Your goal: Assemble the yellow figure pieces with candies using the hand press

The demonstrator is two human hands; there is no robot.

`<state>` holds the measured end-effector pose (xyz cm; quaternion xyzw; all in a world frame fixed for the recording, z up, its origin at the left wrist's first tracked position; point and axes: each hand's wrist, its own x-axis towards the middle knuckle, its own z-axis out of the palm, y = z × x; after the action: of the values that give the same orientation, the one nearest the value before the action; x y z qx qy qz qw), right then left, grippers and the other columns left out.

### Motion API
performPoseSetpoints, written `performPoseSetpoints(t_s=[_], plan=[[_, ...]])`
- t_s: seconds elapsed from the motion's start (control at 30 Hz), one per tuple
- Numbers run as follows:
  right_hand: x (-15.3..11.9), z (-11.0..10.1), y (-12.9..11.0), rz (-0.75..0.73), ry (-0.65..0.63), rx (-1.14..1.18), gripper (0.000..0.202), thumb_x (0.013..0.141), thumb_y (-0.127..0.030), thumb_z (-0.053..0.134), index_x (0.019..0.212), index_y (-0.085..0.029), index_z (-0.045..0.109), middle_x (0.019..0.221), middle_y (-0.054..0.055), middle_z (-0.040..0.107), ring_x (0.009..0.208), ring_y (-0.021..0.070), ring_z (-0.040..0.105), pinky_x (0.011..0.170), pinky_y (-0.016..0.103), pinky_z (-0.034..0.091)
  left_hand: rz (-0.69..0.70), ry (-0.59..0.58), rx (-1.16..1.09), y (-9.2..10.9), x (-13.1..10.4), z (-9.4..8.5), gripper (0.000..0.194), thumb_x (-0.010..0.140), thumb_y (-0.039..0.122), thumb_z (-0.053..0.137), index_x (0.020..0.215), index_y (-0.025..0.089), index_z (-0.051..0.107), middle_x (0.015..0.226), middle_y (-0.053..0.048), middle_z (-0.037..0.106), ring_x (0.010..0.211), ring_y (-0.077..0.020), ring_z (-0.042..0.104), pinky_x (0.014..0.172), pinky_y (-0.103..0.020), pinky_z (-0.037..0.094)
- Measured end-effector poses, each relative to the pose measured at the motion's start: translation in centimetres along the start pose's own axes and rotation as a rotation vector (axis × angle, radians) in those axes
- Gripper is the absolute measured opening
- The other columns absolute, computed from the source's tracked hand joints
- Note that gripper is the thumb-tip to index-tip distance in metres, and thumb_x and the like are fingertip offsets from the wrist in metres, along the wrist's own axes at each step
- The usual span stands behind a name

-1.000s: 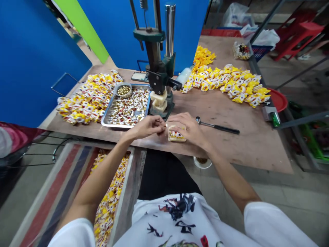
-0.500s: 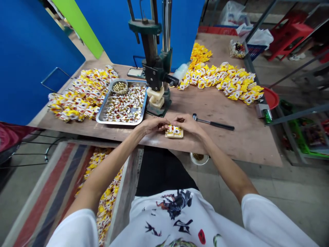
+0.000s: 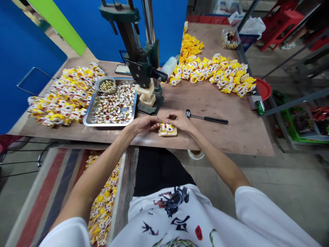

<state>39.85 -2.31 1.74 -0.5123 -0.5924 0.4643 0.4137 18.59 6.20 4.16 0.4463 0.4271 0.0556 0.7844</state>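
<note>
A small yellow-and-white animal-head figure (image 3: 167, 128) with black eyes lies in a cream-coloured block (image 3: 168, 133) near the table's front edge. My left hand (image 3: 146, 124) comes in from the left, its fingers pinched at the figure's upper left. From the right my right hand (image 3: 178, 120) bends over the figure's far edge, fingertips drawn together and close to the left ones. Whatever sits between the fingertips is too small to make out. A hammer (image 3: 207, 118) with a black handle lies just right of my right hand.
Behind my hands stands a green hand press (image 3: 147, 73). Left of it, a metal tray (image 3: 86, 118) holds small white-and-gold parts and a bowl of gold beads (image 3: 106, 85). Yellow-and-white figures are heaped at the left (image 3: 65, 99) and back right (image 3: 213, 70). A white bowl (image 3: 196, 156) shows below the table edge.
The whole view has shifted, so the table, press and hands appear further left. Both hands stay at the figure in the block, with little visible change in their grip.
</note>
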Motion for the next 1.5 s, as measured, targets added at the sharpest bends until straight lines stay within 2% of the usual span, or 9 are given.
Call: performPoseSetpoints(t_s=[0.27,0.4,0.6,0.7,0.83,0.93,1.1,1.3,1.5], plan=[[-4.9,-9.5,1.2,-0.124,0.328,-0.561,0.042,0.1,-0.06,0.074,0.119,-0.023,0.079,0.124,0.012,0.078,0.114,0.0284,0.07,0.101,0.044,0.057,0.137,0.028,0.031,-0.3,-0.9,0.6,0.012,0.075,0.021,0.082,0.07,0.01,0.078,0.072,-0.01,0.073,0.064,-0.0123,0.057,0.06,-0.024,0.046],[-8.7,-14.1,3.3,-0.008,0.236,-0.813,0.041,0.098,-0.06,0.074,0.103,-0.019,0.075,0.109,0.016,0.076,0.1,0.0324,0.069,0.091,0.047,0.057,0.169,0.005,0.054,-0.5,-0.9,0.7,0.018,0.074,0.025,0.084,0.067,0.01,0.076,0.072,-0.011,0.072,0.063,-0.0123,0.056,0.058,-0.025,0.043],[-8.9,-10.0,-1.3,-0.088,0.192,-0.699,0.034,0.109,-0.048,0.063,0.133,-0.025,0.074,0.12,0.01,0.082,0.103,0.0302,0.077,0.095,0.045,0.062,0.165,0.039,0.029,-0.5,-1.1,0.8,0.018,0.073,0.024,0.088,0.07,0.012,0.076,0.073,-0.01,0.072,0.064,-0.0124,0.057,0.059,-0.025,0.044],[-8.4,-6.4,-4.5,-0.259,0.375,-0.612,0.038,0.112,-0.042,0.06,0.147,-0.032,0.072,0.14,0.005,0.078,0.12,0.0292,0.077,0.112,0.048,0.061,0.161,0.048,0.015,-0.7,-1.0,0.8,0.019,0.074,0.023,0.089,0.069,0.012,0.074,0.072,-0.01,0.072,0.064,-0.012,0.057,0.059,-0.026,0.044],[-8.3,-3.5,-3.5,-0.253,0.497,-0.588,0.043,0.109,-0.029,0.052,0.143,-0.032,0.078,0.126,0.007,0.082,0.115,0.0285,0.078,0.108,0.049,0.064,0.179,0.043,0.018,-0.9,-0.8,0.9,0.019,0.074,0.022,0.088,0.067,0.013,0.073,0.07,-0.008,0.07,0.063,-0.0119,0.057,0.059,-0.025,0.044],[-8.3,-3.9,-1.4,-0.185,0.177,-0.624,0.05,0.102,-0.023,0.054,0.144,-0.035,0.079,0.114,0.005,0.083,0.105,0.0284,0.08,0.098,0.047,0.067,0.189,0.047,0.01,-1.1,-0.6,1.0,0.02,0.074,0.022,0.089,0.067,0.013,0.071,0.07,-0.007,0.068,0.063,-0.0112,0.057,0.058,-0.024,0.041],[-8.0,-7.1,0.5,-0.154,0.55,-0.491,0.043,0.108,-0.043,0.062,0.148,-0.033,0.076,0.141,0.009,0.079,0.128,0.0336,0.076,0.115,0.055,0.06,0.243,0.012,0.054,-1.5,-1.5,0.7,0.029,0.08,0.032,0.091,0.073,0.014,0.07,0.068,-0.004,0.064,0.061,-0.01,0.052,0.056,-0.022,0.035],[-8.6,-11.1,3.8,-0.017,0.349,-0.571,0.035,0.103,-0.042,0.066,0.129,-0.026,0.084,0.125,0.012,0.082,0.117,0.0322,0.076,0.106,0.057,0.061,0.415,-0.142,0.191,-2.8,-2.6,-0.6,0.063,0.077,0.041,0.099,0.131,0.018,0.076,0.088,0.002,0.062,0.08,-0.0145,0.059,0.077,-0.027,0.048],[-7.0,-8.9,0.6,-0.119,0.234,-0.585,0.039,0.104,-0.047,0.072,0.139,-0.03,0.076,0.133,0.011,0.076,0.123,0.0307,0.071,0.109,0.055,0.06,0.481,-0.159,0.37,-3.0,-0.5,-1.9,0.062,0.073,0.041,0.102,0.127,0.019,0.082,0.083,0.004,0.055,0.079,-0.0152,0.053,0.078,-0.028,0.043]])
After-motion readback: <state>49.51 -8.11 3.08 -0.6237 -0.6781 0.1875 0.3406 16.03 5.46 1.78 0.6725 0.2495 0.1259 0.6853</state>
